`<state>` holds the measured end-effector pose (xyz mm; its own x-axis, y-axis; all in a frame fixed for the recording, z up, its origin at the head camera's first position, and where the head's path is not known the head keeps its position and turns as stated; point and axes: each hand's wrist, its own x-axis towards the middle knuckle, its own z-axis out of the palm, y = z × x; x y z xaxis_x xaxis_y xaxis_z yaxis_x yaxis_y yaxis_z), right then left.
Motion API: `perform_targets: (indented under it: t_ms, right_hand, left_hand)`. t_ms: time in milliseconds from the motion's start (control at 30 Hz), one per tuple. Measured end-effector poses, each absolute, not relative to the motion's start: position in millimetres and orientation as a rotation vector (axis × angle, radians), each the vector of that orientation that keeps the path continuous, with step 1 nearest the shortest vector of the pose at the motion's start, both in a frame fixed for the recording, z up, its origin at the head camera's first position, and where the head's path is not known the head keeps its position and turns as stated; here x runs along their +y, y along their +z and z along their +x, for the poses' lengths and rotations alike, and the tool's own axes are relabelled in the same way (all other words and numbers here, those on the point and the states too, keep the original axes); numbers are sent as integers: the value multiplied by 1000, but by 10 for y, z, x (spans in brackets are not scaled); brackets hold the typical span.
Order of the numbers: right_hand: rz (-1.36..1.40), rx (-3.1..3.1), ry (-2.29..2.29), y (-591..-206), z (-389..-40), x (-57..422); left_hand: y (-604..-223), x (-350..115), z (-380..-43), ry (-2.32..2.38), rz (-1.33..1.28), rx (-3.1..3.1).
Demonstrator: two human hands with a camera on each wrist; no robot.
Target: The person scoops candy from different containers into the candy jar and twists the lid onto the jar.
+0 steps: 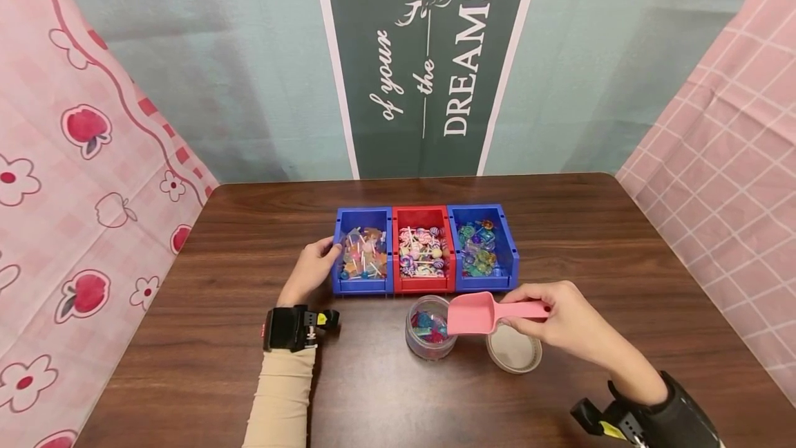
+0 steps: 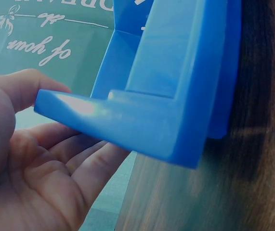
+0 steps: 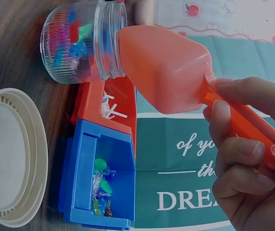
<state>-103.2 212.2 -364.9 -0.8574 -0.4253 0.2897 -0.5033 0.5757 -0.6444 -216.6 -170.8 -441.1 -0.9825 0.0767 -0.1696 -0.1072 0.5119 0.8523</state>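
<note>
My right hand (image 1: 560, 313) grips a pink scoop (image 1: 474, 314) by its handle, with nothing showing in its bowl. The scoop's front edge overlaps the right side of an open glass jar (image 1: 429, 348), which holds colourful small pieces; in the right wrist view the scoop (image 3: 166, 72) hangs close to the rim. At the row's left end, my left hand (image 1: 311, 268) holds the side wall of a blue bin (image 1: 363, 287), thumb at the top edge and fingers along the outside. That bin contains small lollipop-shaped pieces. Its blue wall (image 2: 142, 125) fills much of the left wrist view.
A red bin (image 1: 424, 285) with striped candy pieces stands in the middle, touching another blue bin (image 1: 488, 283) with clear, colourful pieces on its right. A cream lid (image 1: 513, 351) lies right of the jar on the brown wooden table (image 1: 373, 399). Curtains hang behind and beside it.
</note>
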Motion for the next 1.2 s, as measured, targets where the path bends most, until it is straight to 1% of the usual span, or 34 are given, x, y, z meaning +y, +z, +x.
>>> perform_targets:
  t_ms: [500,767,1200]
  right_hand:
    - [800,-2700,1145,-3651,-1024,2133]
    - [866,-2713,1039,-3652,-1016,2181]
    - [949,-2806,1027,-3666,-1004,2243]
  left_hand:
    - [-4403,-1709,-2170,1470,-32,2562]
    - [-4410,-1714,-2175,1474,-30,2567]
    - [-4421,-1720,-2177,1457,-22,2577]
